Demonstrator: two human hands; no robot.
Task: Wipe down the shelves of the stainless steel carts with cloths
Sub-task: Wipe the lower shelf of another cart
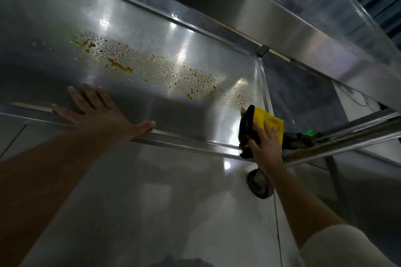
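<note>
A stainless steel cart shelf (pixel 65 28) fills the upper left, with a raised rim along its near edge. A band of yellow-orange droplets and smears (pixel 152 65) runs across its middle toward the right corner. My left hand (pixel 97 112) lies flat with spread fingers on the near rim and shelf surface, thumb along the rim. My right hand (pixel 265 143) presses a yellow cloth with a black edge (pixel 271 123) against the shelf's near right corner, fingers over the cloth.
An upper shelf edge (pixel 282 19) crosses diagonally above. A cart handle tube (pixel 351 134) sticks out at right, with a dark cloth (pixel 297 138) draped on it. A caster wheel (pixel 259 184) and the lower shelf (pixel 162 191) show below.
</note>
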